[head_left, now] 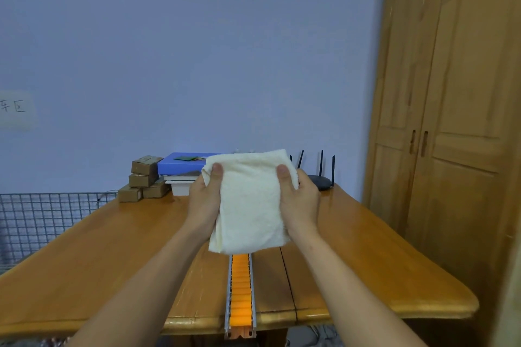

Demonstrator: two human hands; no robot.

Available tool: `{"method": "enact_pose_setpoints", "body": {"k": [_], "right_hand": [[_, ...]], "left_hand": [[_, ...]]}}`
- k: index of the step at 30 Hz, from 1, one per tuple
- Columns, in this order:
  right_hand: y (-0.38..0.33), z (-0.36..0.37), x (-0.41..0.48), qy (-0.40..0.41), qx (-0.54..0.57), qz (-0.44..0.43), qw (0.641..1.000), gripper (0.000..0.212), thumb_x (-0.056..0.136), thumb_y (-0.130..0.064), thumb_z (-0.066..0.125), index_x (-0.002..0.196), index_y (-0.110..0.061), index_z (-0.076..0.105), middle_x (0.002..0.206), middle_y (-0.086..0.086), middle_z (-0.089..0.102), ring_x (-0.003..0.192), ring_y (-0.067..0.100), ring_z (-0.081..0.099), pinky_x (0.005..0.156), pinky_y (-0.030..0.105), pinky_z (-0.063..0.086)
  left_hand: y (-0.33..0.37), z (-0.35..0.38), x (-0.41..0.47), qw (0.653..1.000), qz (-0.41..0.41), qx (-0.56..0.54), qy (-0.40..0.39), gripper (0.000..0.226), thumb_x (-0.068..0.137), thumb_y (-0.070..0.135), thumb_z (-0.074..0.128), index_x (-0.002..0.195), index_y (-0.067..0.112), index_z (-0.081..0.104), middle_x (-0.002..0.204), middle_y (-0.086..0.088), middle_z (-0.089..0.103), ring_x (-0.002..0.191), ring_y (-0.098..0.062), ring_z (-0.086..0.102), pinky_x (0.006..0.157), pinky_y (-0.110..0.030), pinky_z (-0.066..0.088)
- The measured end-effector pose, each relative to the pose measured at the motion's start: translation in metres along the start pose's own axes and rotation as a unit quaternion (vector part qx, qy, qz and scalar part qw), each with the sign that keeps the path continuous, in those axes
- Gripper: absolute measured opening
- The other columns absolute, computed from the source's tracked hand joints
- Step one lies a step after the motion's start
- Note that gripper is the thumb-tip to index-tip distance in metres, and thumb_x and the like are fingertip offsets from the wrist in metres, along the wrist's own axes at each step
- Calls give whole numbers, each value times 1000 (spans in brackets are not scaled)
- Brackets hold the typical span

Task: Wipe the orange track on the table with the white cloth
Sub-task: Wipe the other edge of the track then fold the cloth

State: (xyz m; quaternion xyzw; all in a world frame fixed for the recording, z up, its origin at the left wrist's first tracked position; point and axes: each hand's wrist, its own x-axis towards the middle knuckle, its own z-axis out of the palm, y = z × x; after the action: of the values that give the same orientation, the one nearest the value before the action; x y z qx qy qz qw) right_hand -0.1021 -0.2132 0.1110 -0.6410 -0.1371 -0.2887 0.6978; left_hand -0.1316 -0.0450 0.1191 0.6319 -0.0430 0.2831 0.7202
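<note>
Head view: left hand [204, 200] and right hand [300, 200] both grasp the white cloth [251, 205], soft, limp terry, above the stiff orange track [240, 284].

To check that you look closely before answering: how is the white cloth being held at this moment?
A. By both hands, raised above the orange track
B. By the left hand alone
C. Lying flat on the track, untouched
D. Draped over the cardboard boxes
A: the left hand and right hand grip the white cloth at its sides, raised above the orange track.
</note>
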Motion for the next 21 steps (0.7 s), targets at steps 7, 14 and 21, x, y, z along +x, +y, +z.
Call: {"method": "enact_pose_setpoints", "body": {"k": [7, 14, 21], "right_hand": [[5, -1, -3, 1, 6, -1, 1000, 47, 96, -49, 62, 82, -4, 59, 69, -2, 57, 60, 8, 50, 53, 21, 39], [5, 4, -5, 3, 16, -1, 1000, 53, 95, -50, 63, 83, 1, 56, 69, 10, 55, 61, 11, 49, 57, 29, 40], [10, 5, -4, 2, 19, 2, 1000, 55, 93, -55, 63, 83, -2, 58, 77, 17, 61, 63, 15, 52, 58, 35, 42]], "left_hand": [[0, 0, -1, 1000, 4, 13, -5, 38, 100, 54, 47, 109, 23, 68, 102, 0, 78, 91, -15, 75, 67, -26, 56], [-3, 0, -1, 1000, -8, 2, 5, 35, 100, 53, 47, 111, 25, 65, 104, -1, 76, 94, -18, 74, 68, -28, 56], [-4, -3, 0, 1000, -16, 0, 0, 34, 100, 54, 47, 107, 27, 66, 101, 1, 76, 91, -17, 74, 65, -26, 56]]}}
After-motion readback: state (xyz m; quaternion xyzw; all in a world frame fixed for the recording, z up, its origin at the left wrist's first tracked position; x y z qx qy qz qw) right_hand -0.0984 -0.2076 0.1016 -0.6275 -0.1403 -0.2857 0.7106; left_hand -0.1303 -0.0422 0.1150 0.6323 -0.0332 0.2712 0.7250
